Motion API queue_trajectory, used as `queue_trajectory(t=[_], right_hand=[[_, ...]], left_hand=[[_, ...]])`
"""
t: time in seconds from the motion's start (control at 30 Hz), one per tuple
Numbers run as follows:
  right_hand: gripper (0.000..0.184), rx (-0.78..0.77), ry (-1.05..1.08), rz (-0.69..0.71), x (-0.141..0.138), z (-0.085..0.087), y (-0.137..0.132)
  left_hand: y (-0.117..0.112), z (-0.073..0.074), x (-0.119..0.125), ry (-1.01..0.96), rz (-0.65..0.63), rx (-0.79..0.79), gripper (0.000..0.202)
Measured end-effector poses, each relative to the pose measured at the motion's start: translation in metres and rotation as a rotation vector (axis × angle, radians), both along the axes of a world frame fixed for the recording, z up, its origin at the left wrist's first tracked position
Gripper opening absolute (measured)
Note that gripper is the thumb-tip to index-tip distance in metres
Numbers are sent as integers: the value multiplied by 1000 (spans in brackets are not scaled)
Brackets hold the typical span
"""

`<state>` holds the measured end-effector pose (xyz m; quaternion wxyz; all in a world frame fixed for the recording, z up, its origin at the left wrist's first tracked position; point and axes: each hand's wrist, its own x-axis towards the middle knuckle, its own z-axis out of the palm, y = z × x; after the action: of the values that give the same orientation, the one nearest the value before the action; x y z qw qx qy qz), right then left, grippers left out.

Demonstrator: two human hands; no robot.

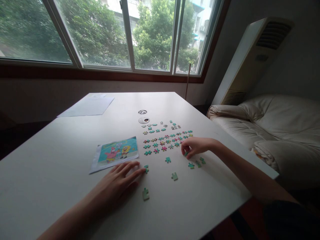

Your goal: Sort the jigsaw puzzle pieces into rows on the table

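My left hand (pixel 124 175) lies on the table with fingers stretched out, its index fingertip touching a teal puzzle piece (pixel 146 169). Over on the right, my right hand (pixel 196 145) is closed in a pinch on a green puzzle piece (pixel 186 153), partly hidden by the fingers. Several puzzle pieces (pixel 164 148) are laid out in rows beyond the hands. Loose on the near side are a teal piece (pixel 168 160), a green piece (pixel 174 176) and another green piece (pixel 145 194). Beside my right wrist lies a small group of pieces (pixel 197 163).
A cartoon picture sheet (pixel 117 152) lies beyond my left hand on the white table (pixel 62 160). Farther back are two round discs (pixel 144 120) and a sheet of paper (pixel 86 106). A sofa (pixel 235 123) stands past the table's right edge, below the window.
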<state>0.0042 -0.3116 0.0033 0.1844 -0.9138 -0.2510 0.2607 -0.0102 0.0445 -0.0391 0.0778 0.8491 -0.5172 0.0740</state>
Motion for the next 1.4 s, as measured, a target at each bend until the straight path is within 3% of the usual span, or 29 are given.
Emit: queue_trajectory(t=[0.23, 0.4, 0.57, 0.63, 0.87, 1.2, 1.4], right_hand=[[11, 55, -71, -11, -4, 8, 3], [15, 321, -254, -176, -15, 17, 36], [20, 660, -193, -406, -26, -5, 91], [19, 709, -129, -451, -28, -15, 109], [11, 615, -248, -496, -32, -25, 137], [5, 487, -412, -509, -36, -33, 141], [11, 385, -469, -498, -37, -34, 143]], left_hand=[[0, -1, 1, -15, -10, 3, 37], [0, -1, 1, -4, -16, -22, 36], [0, -2, 0, -13, -11, -30, 36], [1, -3, 0, -12, -16, -13, 37], [0, 0, -1, -13, -21, -1, 36], [0, -2, -1, -28, -20, -15, 36], [0, -2, 0, -32, -27, -31, 35]])
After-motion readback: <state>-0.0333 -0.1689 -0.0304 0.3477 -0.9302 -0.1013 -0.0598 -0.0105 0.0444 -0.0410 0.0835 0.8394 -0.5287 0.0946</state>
